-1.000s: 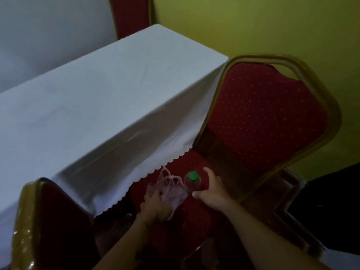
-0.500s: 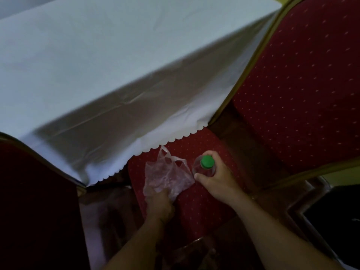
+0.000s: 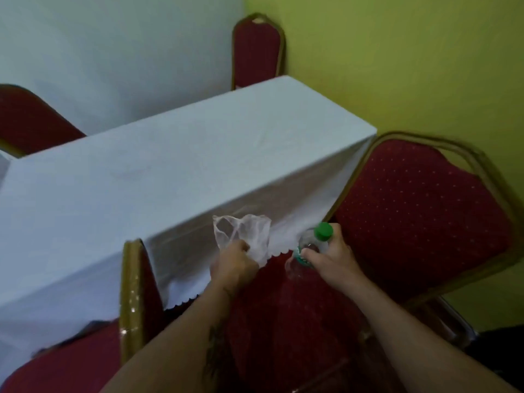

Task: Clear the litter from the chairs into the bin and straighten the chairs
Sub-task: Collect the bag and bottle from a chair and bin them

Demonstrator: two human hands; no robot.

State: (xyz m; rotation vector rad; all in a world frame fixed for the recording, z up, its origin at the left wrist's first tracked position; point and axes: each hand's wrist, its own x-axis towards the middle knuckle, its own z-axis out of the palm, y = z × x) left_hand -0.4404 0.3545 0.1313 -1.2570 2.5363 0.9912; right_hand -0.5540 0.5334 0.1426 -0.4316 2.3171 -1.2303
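Observation:
My left hand [image 3: 234, 263] grips a thin clear plastic bag [image 3: 245, 232], held up in front of the tablecloth's hanging edge. My right hand [image 3: 330, 258] holds a clear plastic bottle with a green cap [image 3: 314, 242], lifted above the red seat [image 3: 286, 321] of the chair below me. That chair's dotted red backrest with a gold frame [image 3: 419, 211] stands to the right, turned at an angle to the table. No bin is clearly visible.
A table under a white cloth [image 3: 158, 177] fills the middle. A second red chair [image 3: 133, 293] stands at the lower left, a third [image 3: 256, 52] at the far end, a fourth [image 3: 31, 120] at the far left. The yellow-green wall [image 3: 397, 66] is close on the right.
Both hands have risen from the seat, lifting the bag and the bottle off it. My head has lifted, so more of the table and the far chairs show.

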